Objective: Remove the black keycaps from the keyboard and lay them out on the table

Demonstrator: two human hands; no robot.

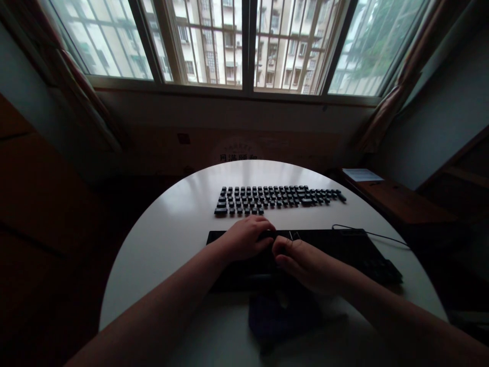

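A black keyboard (336, 250) lies on the white round table, its keys bare over most of the dark, shadowed body. My left hand (246, 238) rests at its back edge, fingers curled over the edge and thumb bent inward. Close beside it, my right hand (301, 259) is closed above the middle of the keyboard. Thin wires of what looks like a wire keycap puller (295, 235) stick up from behind its fingers; the rest is hidden. Beyond the keyboard, loose black keycaps (263, 196) are laid out in rows like a keyboard layout.
A dark bluish-purple item (282, 318), perhaps cloth or a pouch, lies in front of the keyboard with a small pale thing on it. A black cable (374, 234) runs off the right of the white table (160, 229). Papers (362, 175) lie on a brown surface at right.
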